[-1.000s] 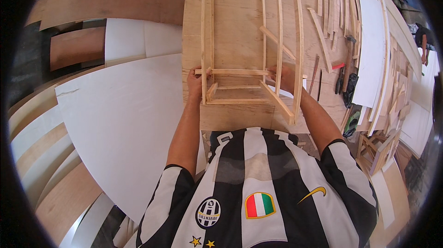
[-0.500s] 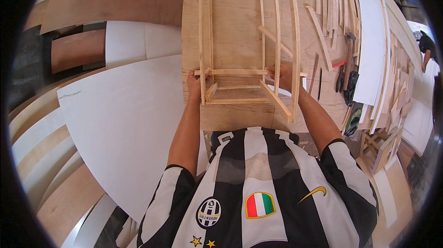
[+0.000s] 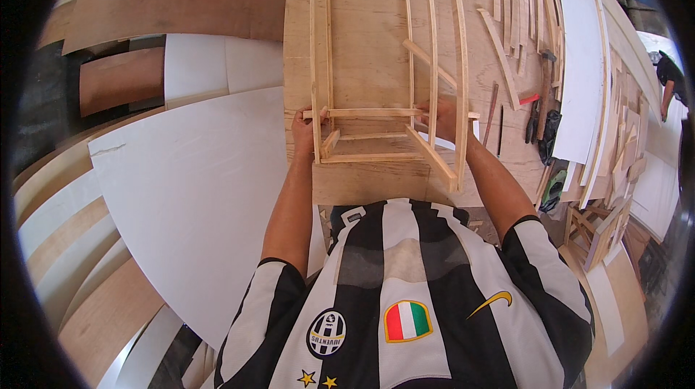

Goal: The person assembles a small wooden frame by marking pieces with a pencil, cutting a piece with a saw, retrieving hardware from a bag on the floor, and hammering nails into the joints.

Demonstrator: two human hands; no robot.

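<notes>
A long frame of pale wooden strips (image 3: 432, 63) lies on the plywood table top (image 3: 369, 27), its near end toward me. Across it, close to that end, runs a short wooden strip (image 3: 373, 112). At its left end, my left hand (image 3: 302, 132) is closed on the strip, with fingertips beside the frame's left rail (image 3: 316, 48). My right hand (image 3: 450, 122) reaches between the right-hand rails and grips the strip near its right end. Part of that hand is hidden behind the rails. Below the strip, a slanting brace (image 3: 432, 159) joins the frame's near end.
To the right lie a hammer (image 3: 546, 88), dark-handled pliers (image 3: 533, 121), a pencil (image 3: 501, 132) and several loose wooden strips (image 3: 503, 56). White sheets (image 3: 195, 193) rest on the left. Another person (image 3: 667, 81) stands at the far right.
The view has shifted very slightly. Both hands keep their grip on the short strip, and the frame lies practically as before.
</notes>
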